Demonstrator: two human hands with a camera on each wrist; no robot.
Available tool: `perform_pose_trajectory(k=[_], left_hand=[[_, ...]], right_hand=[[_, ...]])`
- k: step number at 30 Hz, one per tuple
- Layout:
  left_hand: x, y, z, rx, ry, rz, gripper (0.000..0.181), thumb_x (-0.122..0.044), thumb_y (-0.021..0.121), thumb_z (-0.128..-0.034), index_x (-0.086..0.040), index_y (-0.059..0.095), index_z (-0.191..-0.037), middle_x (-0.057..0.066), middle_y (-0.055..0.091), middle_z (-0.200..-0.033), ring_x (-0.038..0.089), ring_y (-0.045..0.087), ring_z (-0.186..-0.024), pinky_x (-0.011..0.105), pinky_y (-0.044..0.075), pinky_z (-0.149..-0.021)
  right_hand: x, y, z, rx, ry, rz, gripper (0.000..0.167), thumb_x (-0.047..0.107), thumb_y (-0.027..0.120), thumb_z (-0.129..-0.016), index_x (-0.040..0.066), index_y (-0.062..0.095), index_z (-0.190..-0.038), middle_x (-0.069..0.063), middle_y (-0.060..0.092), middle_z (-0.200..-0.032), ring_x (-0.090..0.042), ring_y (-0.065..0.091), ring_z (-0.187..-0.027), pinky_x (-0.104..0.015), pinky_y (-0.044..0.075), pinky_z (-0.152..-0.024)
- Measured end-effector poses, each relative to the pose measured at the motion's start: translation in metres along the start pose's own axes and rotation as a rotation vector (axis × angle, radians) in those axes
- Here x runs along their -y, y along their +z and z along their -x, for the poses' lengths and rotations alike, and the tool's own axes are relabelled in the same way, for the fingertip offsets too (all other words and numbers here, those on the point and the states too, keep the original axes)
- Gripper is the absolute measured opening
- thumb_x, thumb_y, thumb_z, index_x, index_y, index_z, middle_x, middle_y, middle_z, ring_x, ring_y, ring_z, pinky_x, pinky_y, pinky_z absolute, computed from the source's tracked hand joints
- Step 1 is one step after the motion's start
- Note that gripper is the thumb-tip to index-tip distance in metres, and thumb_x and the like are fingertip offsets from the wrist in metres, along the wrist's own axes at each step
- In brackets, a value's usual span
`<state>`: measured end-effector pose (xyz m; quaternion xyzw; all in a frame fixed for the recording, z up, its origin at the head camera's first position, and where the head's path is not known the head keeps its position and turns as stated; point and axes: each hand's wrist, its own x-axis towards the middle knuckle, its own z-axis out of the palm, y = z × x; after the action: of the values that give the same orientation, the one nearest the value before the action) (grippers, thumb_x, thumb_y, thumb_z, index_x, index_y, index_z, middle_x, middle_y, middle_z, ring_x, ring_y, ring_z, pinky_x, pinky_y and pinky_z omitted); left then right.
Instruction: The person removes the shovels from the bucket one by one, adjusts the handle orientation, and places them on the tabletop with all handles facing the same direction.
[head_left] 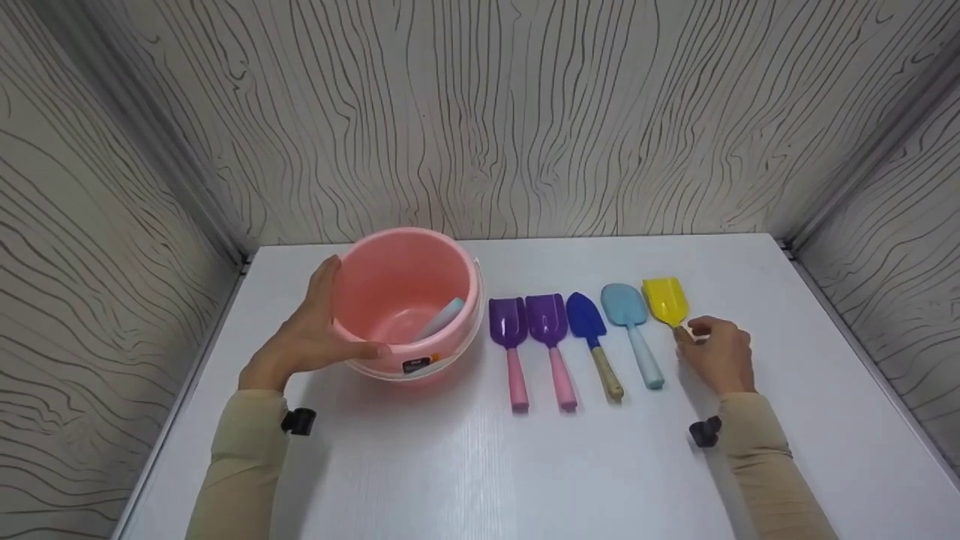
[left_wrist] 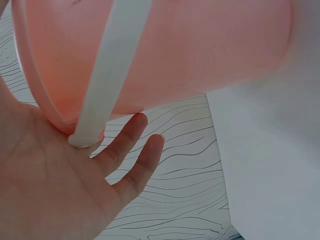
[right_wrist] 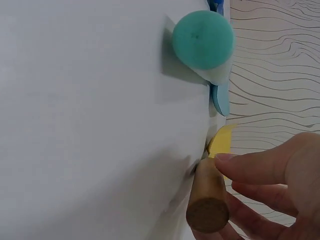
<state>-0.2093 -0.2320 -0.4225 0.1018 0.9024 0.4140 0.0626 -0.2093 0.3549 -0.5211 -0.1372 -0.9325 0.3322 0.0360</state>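
Observation:
On the left, a pink bucket (head_left: 409, 270) with a white handle strap (left_wrist: 112, 70) is held at its rim by my left hand (head_left: 304, 341). The thumb lies along the front rim and the fingers are at the left side. Inside the bucket rests a light blue handle-like piece (head_left: 439, 319), partly hidden by the wall. At the far right end of a row, a yellow toy shovel (head_left: 665, 300) has a brown wooden handle (right_wrist: 207, 197). My right hand (head_left: 718, 352) pinches that handle between thumb and fingers.
Between the bucket and the yellow shovel lie two purple shovels (head_left: 508, 322) (head_left: 547, 319) with pink handles, a dark blue trowel (head_left: 586, 316) with a wooden handle, and a light blue shovel (head_left: 624, 304). Wood-patterned walls (head_left: 480, 120) enclose the white table (head_left: 480, 472).

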Motion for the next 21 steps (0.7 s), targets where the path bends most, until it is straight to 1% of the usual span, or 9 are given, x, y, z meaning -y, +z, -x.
perform_pose_trajectory(k=[3,5,6,7,10,12,14,21], left_hand=[[0.001,0.000,0.000,0.000,0.007,-0.018,0.155,-0.058,0.100,-0.0634,-0.025,-0.007,-0.172,0.007,0.010,-0.177,0.040,0.039,-0.152,0.069,0.043,-0.116],[0.002,0.000,0.000,0.001,0.011,-0.033,0.155,-0.058,0.099,-0.0646,-0.024,-0.008,-0.172,0.007,0.003,-0.178,0.041,0.037,-0.153,0.070,0.042,-0.118],[0.002,0.000,0.000,0.001,0.013,-0.037,0.156,-0.059,0.099,-0.0650,-0.023,-0.009,-0.172,0.007,0.000,-0.179,0.041,0.037,-0.153,0.070,0.041,-0.118],[0.002,0.000,0.000,0.001,0.012,-0.038,0.156,-0.059,0.099,-0.0650,-0.023,-0.009,-0.172,0.007,0.000,-0.178,0.041,0.037,-0.153,0.070,0.040,-0.118],[0.002,-0.001,0.000,0.000,0.009,-0.042,0.156,-0.059,0.099,-0.0654,-0.023,-0.010,-0.171,0.007,0.000,-0.178,0.041,0.037,-0.153,0.070,0.039,-0.119],[0.001,-0.001,0.000,-0.001,0.012,-0.035,0.155,-0.058,0.099,-0.0651,-0.024,-0.009,-0.171,0.007,0.002,-0.178,0.040,0.038,-0.152,0.070,0.040,-0.119],[0.001,0.000,0.000,-0.002,0.021,-0.024,0.155,-0.057,0.100,-0.0647,-0.023,-0.008,-0.172,0.008,0.006,-0.177,0.040,0.039,-0.151,0.069,0.042,-0.118],[0.001,0.001,0.000,-0.009,0.033,0.008,0.154,-0.056,0.101,-0.0625,-0.026,-0.004,-0.171,0.007,0.017,-0.172,0.038,0.042,-0.149,0.067,0.045,-0.116]], right_hand=[[0.006,-0.003,-0.001,-0.002,-0.018,0.015,0.047,0.023,0.068,-0.104,-0.008,0.063,-0.139,-0.032,0.064,-0.135,-0.044,0.067,-0.112,-0.041,0.065,-0.080],[0.013,-0.005,-0.002,0.003,-0.023,0.019,0.047,0.019,0.067,-0.103,-0.008,0.062,-0.140,-0.033,0.063,-0.135,-0.043,0.066,-0.109,-0.035,0.063,-0.071],[0.017,-0.006,-0.003,0.006,-0.021,0.021,0.046,0.018,0.067,-0.103,-0.008,0.062,-0.141,-0.033,0.063,-0.136,-0.043,0.066,-0.109,-0.033,0.063,-0.069],[0.022,-0.008,-0.004,0.016,-0.014,0.025,0.047,0.018,0.067,-0.103,-0.007,0.061,-0.142,-0.032,0.062,-0.137,-0.043,0.064,-0.110,-0.034,0.063,-0.070],[0.039,-0.011,-0.006,0.028,-0.016,0.035,0.047,0.016,0.067,-0.103,-0.005,0.059,-0.145,-0.032,0.060,-0.141,-0.045,0.063,-0.117,-0.048,0.065,-0.087],[0.052,-0.012,-0.007,0.031,-0.039,0.037,0.047,0.015,0.068,-0.104,-0.005,0.059,-0.145,-0.031,0.060,-0.142,-0.048,0.061,-0.123,-0.057,0.060,-0.100],[0.067,-0.014,-0.006,0.030,-0.082,0.036,0.046,0.014,0.068,-0.104,-0.004,0.060,-0.145,-0.031,0.060,-0.143,-0.049,0.061,-0.126,-0.062,0.054,-0.107],[0.129,-0.019,-0.009,0.031,-0.290,0.019,0.041,0.013,0.068,-0.103,-0.002,0.065,-0.141,-0.027,0.065,-0.141,-0.047,0.065,-0.127,-0.061,0.058,-0.101]])
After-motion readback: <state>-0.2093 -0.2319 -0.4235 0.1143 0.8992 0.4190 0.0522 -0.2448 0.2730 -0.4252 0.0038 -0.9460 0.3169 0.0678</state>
